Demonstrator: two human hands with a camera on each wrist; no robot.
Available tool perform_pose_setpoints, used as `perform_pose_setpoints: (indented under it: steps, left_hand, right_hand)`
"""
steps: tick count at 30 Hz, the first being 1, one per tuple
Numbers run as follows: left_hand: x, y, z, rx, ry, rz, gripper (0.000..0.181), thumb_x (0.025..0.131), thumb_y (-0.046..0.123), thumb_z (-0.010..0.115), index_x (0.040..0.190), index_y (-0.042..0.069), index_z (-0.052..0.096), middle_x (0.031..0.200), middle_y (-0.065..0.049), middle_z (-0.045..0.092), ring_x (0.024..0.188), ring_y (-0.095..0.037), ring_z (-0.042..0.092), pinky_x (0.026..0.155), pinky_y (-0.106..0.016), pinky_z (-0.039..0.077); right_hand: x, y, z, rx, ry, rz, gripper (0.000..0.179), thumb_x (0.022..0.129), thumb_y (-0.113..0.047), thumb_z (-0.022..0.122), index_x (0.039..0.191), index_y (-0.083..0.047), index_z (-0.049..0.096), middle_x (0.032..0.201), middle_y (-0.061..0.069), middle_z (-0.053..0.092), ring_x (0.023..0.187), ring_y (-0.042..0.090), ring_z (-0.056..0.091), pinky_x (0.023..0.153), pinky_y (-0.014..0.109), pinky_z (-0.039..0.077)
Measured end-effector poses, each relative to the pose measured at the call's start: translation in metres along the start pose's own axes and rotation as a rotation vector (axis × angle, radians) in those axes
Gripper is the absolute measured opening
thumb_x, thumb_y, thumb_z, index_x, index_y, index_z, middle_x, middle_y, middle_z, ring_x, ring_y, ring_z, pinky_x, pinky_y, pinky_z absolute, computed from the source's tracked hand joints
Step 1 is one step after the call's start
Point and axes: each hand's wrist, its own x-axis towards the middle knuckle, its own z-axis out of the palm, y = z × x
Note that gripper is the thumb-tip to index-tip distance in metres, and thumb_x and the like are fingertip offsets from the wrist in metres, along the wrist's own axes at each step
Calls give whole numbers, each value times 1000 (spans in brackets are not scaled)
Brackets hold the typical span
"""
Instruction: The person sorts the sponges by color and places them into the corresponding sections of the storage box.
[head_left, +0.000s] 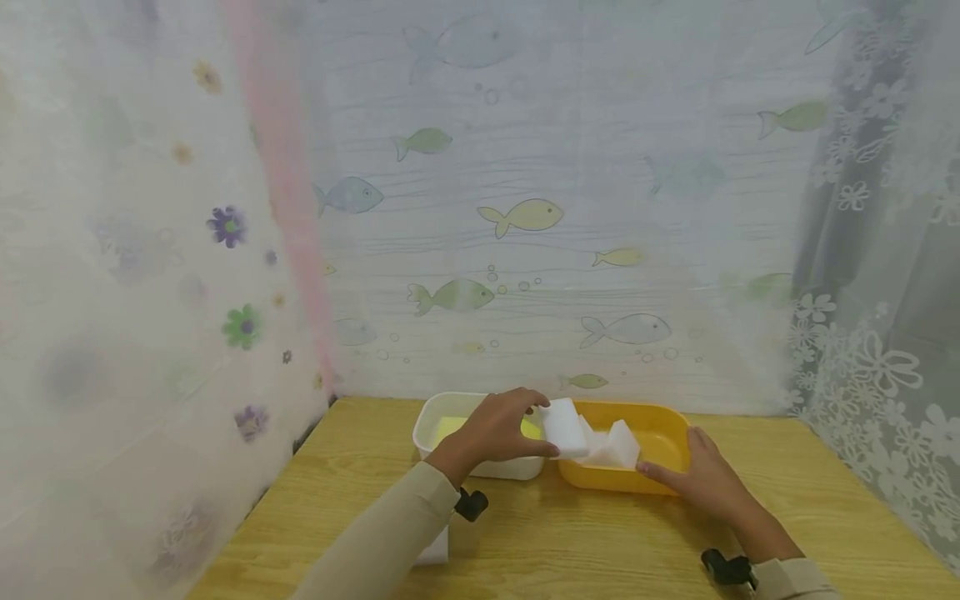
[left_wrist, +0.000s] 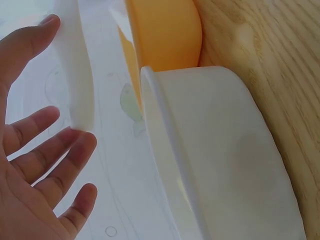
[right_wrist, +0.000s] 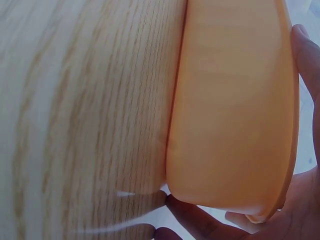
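Note:
My left hand [head_left: 501, 429] pinches a flat white foam block [head_left: 564, 427] between thumb and fingertips, over the near left part of an orange plastic tub [head_left: 663, 490]. In the left wrist view the block [left_wrist: 79, 70] appears edge-on and the little finger stands free of it. Several more white foam pieces [head_left: 621, 446] lie inside the orange tub. My right hand [head_left: 708, 479] holds the tub's right end, its thumb at the front rim and its fingers round the end wall. In the right wrist view, fingertips reach low against the tub's outer wall [right_wrist: 230, 110].
Left of the orange tub, right up against it, stands a white plastic tub [head_left: 442, 400] with something yellow [head_left: 448, 427] inside. Another white block [head_left: 435, 550] lies on the wood-grain table [head_left: 600, 550], partly behind my left sleeve. Fish-print curtains [head_left: 525, 150] hang behind.

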Motion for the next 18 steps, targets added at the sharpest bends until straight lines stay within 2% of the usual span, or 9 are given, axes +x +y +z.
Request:
perform_pose_setpoints:
  steps: [3,8,11,18]
  left_hand:
    - [5,2,2,26,3,-2,78,80,68,80,139,20,62,135,5,67,117,-16,65,103,-41,51]
    - [14,5,6,82,-7,-14,76,80,68,79,137,21,63,140,5,65,127,-16,62,110,-49,46]
    - [20,6,10,112,-16,-20,76,80,69,79,137,21,63,142,5,64,131,-18,59,110,-50,45]
    - [32,10,19,118,-41,-57,74,80,66,81,136,20,64,139,4,66,127,-21,61,107,-51,46]
  right_hand:
    - [0,-1,0,1,-2,1,133,89,-73,65,156,19,-3,161,46,-2,145,66,12,113,76,21]
    - [0,0,0,-8,6,-6,133,89,-73,65,156,20,-2,161,46,0,144,67,13,113,76,23]
    - [1,2,1,-6,10,-8,133,88,-73,65,156,20,-2,161,46,0,145,66,14,113,76,23]
    - [2,3,1,4,-2,-4,132,89,-73,64,156,19,-3,162,45,-2,145,67,12,113,77,22]
